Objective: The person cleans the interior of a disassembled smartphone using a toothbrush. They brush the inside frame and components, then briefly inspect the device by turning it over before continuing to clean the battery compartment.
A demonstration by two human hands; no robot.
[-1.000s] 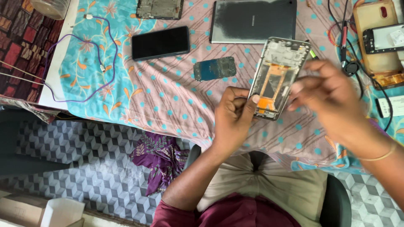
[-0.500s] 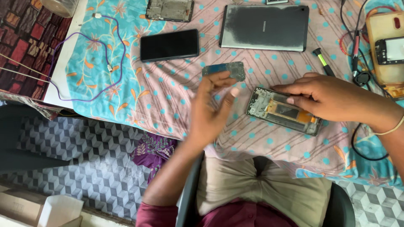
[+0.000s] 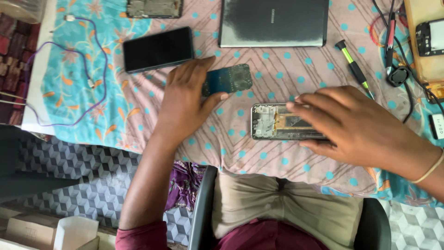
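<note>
An opened phone frame (image 3: 273, 122) with exposed insides lies flat on the dotted cloth (image 3: 259, 157). My right hand (image 3: 356, 125) rests over its right half, fingers spread along its edges. My left hand (image 3: 185, 102) reaches toward a small blue-green circuit board (image 3: 231, 78), with the thumb under its left end and fingers on it. A black phone (image 3: 158, 49) lies face up just left of that board.
A dark tablet (image 3: 274, 23) lies at the back. A green-tipped screwdriver (image 3: 354, 67) sits right of it, near cables (image 3: 397, 69) and a wooden box (image 3: 423, 41) holding another phone. A purple cable (image 3: 78, 78) loops at the left. Another open phone frame (image 3: 155, 8) is at the top.
The phone frame, held up in both hands a second ago, now lies flat under my right hand. My left hand let go of it and moved left onto the circuit board.
</note>
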